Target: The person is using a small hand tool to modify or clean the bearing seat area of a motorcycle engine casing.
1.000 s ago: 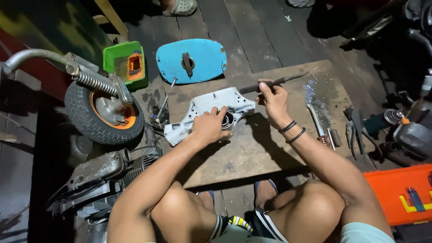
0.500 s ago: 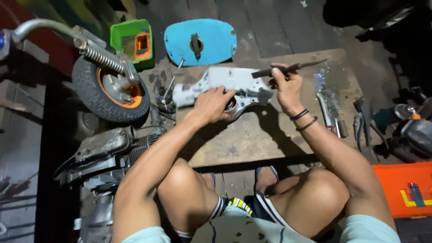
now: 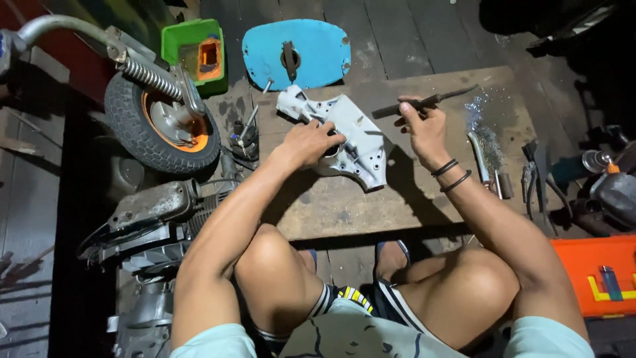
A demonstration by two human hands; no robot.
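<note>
I am looking down at a wooden board that is serving as the desk, and I am pressing the left hand flat and closed over a pale grey metal casting, which is lying near the middle of the board, tilted from upper left to lower right. The right hand is gripping a long dark file by its handle and is holding it just above the upper edge of the casting, not touching it as far as I can see. To the right, a small heap of shiny metal filings is lying on the board, so I judge that some filing is already done; how much is left I cannot tell, because the worked edge is too small to read. Around the board I am seeing a blue oval cover plate on the floor beyond it, a green square box with an orange inner part at the upper left, a small wheel with an orange rim beside that, and an orange flat case at the right edge. Labels are not readable.
</note>
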